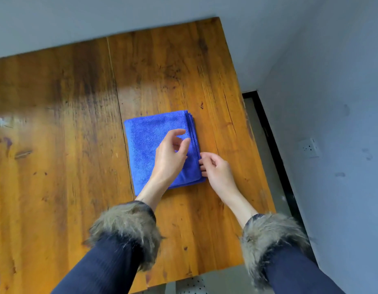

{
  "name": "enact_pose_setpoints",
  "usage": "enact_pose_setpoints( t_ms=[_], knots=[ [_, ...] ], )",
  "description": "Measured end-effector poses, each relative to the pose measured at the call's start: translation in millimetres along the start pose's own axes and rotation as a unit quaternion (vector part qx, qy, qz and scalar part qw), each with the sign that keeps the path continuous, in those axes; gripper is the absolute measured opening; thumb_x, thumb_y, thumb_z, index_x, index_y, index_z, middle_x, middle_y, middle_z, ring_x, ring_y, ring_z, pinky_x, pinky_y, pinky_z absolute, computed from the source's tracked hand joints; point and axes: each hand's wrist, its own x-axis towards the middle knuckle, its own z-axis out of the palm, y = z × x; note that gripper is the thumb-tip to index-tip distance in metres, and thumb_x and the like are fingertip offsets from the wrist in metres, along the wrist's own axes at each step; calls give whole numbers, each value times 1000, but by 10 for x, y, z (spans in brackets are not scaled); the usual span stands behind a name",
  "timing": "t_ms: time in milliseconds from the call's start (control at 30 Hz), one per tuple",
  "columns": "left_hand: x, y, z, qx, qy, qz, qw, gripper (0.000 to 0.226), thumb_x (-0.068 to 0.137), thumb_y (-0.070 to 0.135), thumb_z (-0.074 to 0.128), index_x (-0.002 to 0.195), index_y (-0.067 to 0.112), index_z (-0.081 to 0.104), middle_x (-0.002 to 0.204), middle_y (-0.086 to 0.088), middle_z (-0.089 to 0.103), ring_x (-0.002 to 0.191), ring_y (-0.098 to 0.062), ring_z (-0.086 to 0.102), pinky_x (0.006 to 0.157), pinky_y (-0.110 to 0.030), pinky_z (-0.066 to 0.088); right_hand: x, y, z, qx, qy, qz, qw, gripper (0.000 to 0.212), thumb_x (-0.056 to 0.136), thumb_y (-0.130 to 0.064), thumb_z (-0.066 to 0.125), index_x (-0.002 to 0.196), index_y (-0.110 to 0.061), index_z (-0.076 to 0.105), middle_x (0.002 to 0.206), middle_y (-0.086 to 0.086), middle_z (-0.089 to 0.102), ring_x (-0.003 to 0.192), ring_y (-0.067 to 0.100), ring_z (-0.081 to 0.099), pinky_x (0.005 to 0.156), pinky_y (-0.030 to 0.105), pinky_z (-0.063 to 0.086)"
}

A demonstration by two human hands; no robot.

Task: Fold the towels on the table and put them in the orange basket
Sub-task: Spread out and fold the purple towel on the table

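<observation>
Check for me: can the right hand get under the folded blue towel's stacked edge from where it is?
Probably yes. The right hand sits on the table against the blue towel's layered edge, with nothing between them. The left hand is above the towel, not blocking that side.

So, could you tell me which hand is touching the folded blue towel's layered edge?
The right hand, fingers at the folded blue towel's edge; the left hand hovers above.

My left grip (171, 153) hovers with fingers loosely curled, thumb and forefinger apart. My right grip (215, 168) sits lower, fingers bent inward. Both forearms reach forward in fur-cuffed dark sleeves (124, 228).
</observation>
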Motion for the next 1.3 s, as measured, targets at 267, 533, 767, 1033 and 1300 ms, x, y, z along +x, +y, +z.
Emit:
enact_pose_setpoints(
  t_ms=[267,533,767,1033,1300],
  knots=[
    [-11,-575,-464,281,139,185,932,33,91,10,50,123,4,57,138,-21,42,131,-42,33,108,-45,25,499,-431,247,-110,53,-55,991,25,89,-34,58,102,-13,64,84,-7,66,82,13,60,64,16,41],
    [46,-745,-375,403,45,199,892,52,95,38,31,142,19,39,155,-12,19,143,-35,12,114,-55,9,616,-426,283,-174,64,-82,979,6,93,-23,48,88,-19,48,74,-11,50,80,19,50,69,31,36],
    [88,-805,-282,505,11,174,845,60,92,52,23,147,27,26,156,-11,14,144,-35,9,113,-56,-1,563,-490,303,-194,80,-66,976,7,92,-19,50,96,-14,53,92,-1,55,94,23,53,82,32,38],
    [158,-800,-461,456,24,224,861,52,92,30,28,143,21,37,153,-15,23,142,-38,16,111,-61,11,341,-223,585,-507,86,-311,799,51,95,-21,41,144,-9,32,153,14,24,143,29,18,116,48,11],
    [430,-907,-469,466,26,223,856,53,95,40,30,145,23,32,155,-13,20,143,-36,13,113,-59,11,553,-102,566,-477,70,-301,823,52,96,-25,37,145,-15,29,155,11,20,145,25,12,117,45,4]
  ],
)
